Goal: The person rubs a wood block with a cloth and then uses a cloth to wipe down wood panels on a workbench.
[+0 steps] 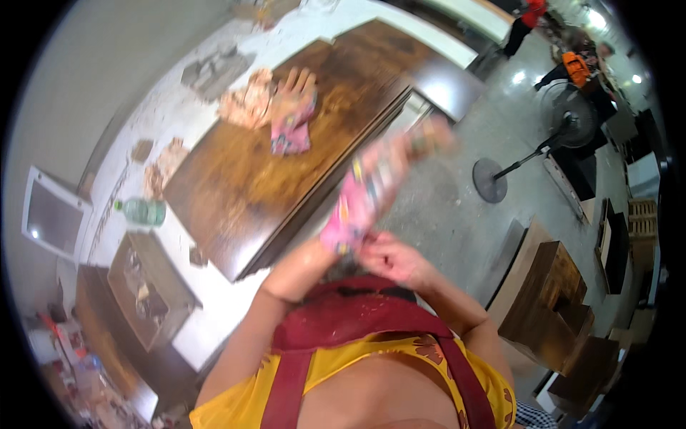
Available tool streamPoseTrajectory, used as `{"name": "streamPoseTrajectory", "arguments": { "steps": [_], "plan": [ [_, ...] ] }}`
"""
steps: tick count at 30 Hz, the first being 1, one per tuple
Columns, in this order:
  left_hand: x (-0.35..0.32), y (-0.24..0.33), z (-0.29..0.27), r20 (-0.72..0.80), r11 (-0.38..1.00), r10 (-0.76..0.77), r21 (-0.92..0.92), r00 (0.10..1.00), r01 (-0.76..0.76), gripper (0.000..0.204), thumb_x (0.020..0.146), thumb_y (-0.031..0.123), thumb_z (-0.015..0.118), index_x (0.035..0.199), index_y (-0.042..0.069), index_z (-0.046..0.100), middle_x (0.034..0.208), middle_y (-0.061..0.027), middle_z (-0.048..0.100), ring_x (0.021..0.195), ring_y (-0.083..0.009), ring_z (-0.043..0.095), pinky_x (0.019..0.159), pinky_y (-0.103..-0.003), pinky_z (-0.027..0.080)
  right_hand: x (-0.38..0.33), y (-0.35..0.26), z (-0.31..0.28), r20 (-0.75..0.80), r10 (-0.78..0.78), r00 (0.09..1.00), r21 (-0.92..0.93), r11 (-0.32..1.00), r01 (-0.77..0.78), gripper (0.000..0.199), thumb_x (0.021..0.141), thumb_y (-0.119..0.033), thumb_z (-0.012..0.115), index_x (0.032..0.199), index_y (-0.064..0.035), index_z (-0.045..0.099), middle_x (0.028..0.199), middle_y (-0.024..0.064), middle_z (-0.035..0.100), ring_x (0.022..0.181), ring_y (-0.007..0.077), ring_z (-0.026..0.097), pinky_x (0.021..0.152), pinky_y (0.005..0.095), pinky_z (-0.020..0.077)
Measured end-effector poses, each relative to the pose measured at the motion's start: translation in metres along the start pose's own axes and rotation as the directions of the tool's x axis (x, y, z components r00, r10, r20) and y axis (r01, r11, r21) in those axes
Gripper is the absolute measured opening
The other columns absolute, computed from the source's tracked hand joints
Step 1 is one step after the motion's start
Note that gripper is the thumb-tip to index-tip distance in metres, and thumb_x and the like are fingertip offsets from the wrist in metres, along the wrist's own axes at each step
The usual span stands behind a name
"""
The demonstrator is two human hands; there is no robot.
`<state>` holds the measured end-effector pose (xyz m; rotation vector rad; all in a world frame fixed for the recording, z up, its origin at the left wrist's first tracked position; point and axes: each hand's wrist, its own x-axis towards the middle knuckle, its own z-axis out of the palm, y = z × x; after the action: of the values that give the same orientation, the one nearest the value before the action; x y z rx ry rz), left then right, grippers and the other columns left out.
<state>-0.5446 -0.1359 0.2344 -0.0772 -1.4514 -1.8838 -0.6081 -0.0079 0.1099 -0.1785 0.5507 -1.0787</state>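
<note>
A pink patterned glove (370, 187), blurred, sits at the centre of the frame, covering the left hand (389, 170); the left forearm enters its cuff. The blur hides whether those fingers are spread or pressed together. The bare right hand (391, 259), just below, has its fingers bent close to the cuff; whether it pinches the fabric, I cannot tell. Above and left, a second glove (291, 118) with a pink cuff lies flat, fingers toward the top, on a glossy brown wooden panel (243, 186). Crumpled peach fabric (246, 104) lies beside it. The panel rests on a white bench (223, 287). At left is a greenish bottle (143, 211); at lower left, an open wooden box (168, 304). At upper right, a fan (570, 118) stands on the grey floor (443, 207).
</note>
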Motion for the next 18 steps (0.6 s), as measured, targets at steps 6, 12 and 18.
{"name": "streamPoseTrajectory", "arguments": {
  "steps": [6, 12, 18],
  "plan": [
    [0.023, -0.044, -0.032, -0.307, 0.444, -0.371, -0.888, 0.876, -0.123, 0.045, 0.096, 0.035, 0.041, 0.128, 0.004, 0.043, 0.129, -0.0147, 0.05, 0.12, -0.0321, 0.047, 0.101, -0.049, 0.038, -0.005, -0.022, 0.051, 0.282, -0.857, 0.432, -0.867, -0.034, 0.498, 0.038, 0.068, -0.005, 0.077, 0.1, -0.0049, 0.058, 0.093, 0.0064, 0.058, 0.075, 0.0147, 0.054, 0.065, 0.0253, 0.043],
    [0.018, -0.071, -0.041, -0.32, 0.386, -0.492, -0.914, 0.81, -0.126, 0.041, 0.097, 0.032, 0.036, 0.125, 0.004, 0.046, 0.126, -0.0132, 0.053, 0.119, -0.0318, 0.049, 0.098, -0.051, 0.041, 0.009, -0.039, 0.052, 0.546, -0.803, 0.241, -0.819, -0.45, 0.356, 0.03, 0.064, -0.002, 0.077, 0.089, -0.0026, 0.061, 0.089, 0.01, 0.058, 0.077, 0.0242, 0.057, 0.066, 0.0323, 0.0466],
    [0.016, -0.072, -0.044, -0.42, 0.552, -0.46, -0.826, 0.782, -0.118, 0.041, 0.093, 0.029, 0.045, 0.123, 0.002, 0.048, 0.125, -0.0156, 0.054, 0.118, -0.0328, 0.05, 0.098, -0.047, 0.043, 0.009, -0.031, 0.053, 0.457, -0.844, 0.28, -0.877, -0.375, 0.301, 0.016, 0.071, 0.005, 0.069, 0.084, -0.0013, 0.061, 0.082, 0.0091, 0.06, 0.073, 0.0243, 0.057, 0.064, 0.032, 0.0461]
  ]
}}
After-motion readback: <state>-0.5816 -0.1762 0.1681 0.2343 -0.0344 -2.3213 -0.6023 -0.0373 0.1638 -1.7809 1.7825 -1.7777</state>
